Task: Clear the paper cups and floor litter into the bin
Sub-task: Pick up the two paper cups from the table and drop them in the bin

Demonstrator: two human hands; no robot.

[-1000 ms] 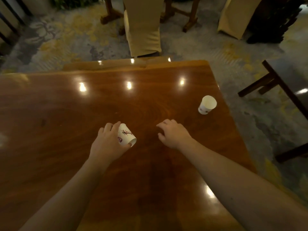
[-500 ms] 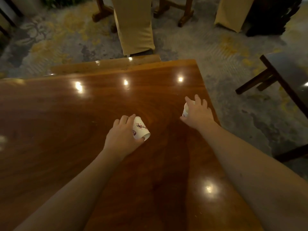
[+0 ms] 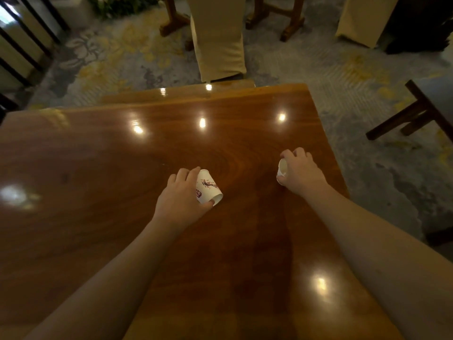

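Head view: left hand (image 3: 181,200) wraps printed paper cup (image 3: 208,188), tilted, mouth toward person, above wooden table (image 3: 98,180). Right hand (image 3: 300,171) closed round second paper cup (image 3: 282,169) near table's right edge. Judgement: cups light, thin-walled, crush easily; hold mid-wall, gentle squeeze. Red print on first cup, unreadable. Bin not visible.

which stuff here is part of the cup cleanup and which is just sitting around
Job:
- white paper cup with red print, tilted in the left hand
- plain white paper cup, in the right hand

Lying about:
- glossy brown wooden table
- cream fabric-covered chair
- dark wooden bench
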